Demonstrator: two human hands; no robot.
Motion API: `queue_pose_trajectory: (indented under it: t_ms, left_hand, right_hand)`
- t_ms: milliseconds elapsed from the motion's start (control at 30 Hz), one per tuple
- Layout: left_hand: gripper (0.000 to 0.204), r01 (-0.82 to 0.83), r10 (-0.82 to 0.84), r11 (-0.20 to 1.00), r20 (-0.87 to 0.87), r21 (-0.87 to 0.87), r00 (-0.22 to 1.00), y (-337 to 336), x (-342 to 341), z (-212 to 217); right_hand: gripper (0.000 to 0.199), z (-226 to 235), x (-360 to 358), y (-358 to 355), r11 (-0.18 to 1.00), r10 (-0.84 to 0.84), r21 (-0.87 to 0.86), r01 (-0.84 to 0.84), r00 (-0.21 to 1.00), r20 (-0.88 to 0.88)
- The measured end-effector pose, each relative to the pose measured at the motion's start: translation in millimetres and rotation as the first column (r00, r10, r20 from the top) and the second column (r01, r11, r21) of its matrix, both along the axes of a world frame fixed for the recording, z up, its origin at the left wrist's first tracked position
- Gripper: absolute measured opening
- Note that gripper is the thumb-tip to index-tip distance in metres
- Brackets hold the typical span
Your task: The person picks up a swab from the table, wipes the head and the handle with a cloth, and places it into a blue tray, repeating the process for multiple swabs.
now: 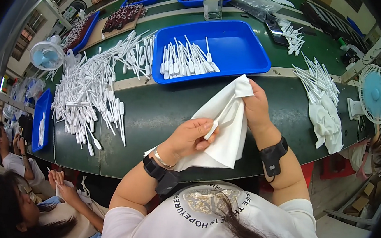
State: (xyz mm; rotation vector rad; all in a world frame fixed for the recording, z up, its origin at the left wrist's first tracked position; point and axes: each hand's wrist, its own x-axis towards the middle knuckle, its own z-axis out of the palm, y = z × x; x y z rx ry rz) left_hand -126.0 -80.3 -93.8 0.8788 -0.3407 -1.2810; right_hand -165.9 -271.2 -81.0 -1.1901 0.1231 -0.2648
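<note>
My left hand pinches the wider end of a slim white plastic stick. Its thin shaft points up and to the right into a white cloth. With closed fingers, my right hand grips the upper corner of that cloth, around the shaft's far end, which is hidden. The rest of the cloth hangs below both hands. Just beyond stands a blue tray, with similar white sticks lined up along its near left part. A large loose pile of such sticks lies to the left.
More sticks and a crumpled white cloth lie at the right. Small fans stand at both sides. A clear bottle is behind the tray. At the lower left, a co-worker's hands hold something white.
</note>
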Motion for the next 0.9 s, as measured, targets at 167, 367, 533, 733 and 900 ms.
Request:
queue_pose_trajectory:
  t_ms: [167, 367, 533, 733, 900]
  left_hand:
    - [0.021, -0.071, 0.058, 0.994, 0.147, 0.083, 0.987, -2, 0, 1]
    - [0.013, -0.231, 0.155, 0.950, 0.326, 0.209, 0.933, -4, 0, 4]
    - [0.012, -0.341, 0.330, 0.940, 0.220, 0.013, 0.918, 1, 1, -11]
    - [0.015, -0.535, 0.519, 0.836, 0.482, -0.117, 0.706, -7, -4, -9]
    - [0.017, -0.410, 0.325, 0.870, 0.943, -0.273, 0.063, 4, 5, -8]
  right_hand:
    - [0.014, -9, 5, 0, 0.980, -0.199, 0.024, 0.198, 0.977, 0.072]
    - [0.016, -18, 7, 0, 0.974, -0.226, 0.024, 0.225, 0.970, 0.091]
    - [0.017, -14, -2, 30, 0.981, 0.084, 0.175, -0.079, 0.996, -0.019]
    - [0.014, -20, -11, 53, 0.969, 0.101, -0.224, -0.102, 0.995, -0.015]
    - [0.013, -33, -4, 44, 0.869, 0.015, -0.493, 0.049, 0.992, 0.126]
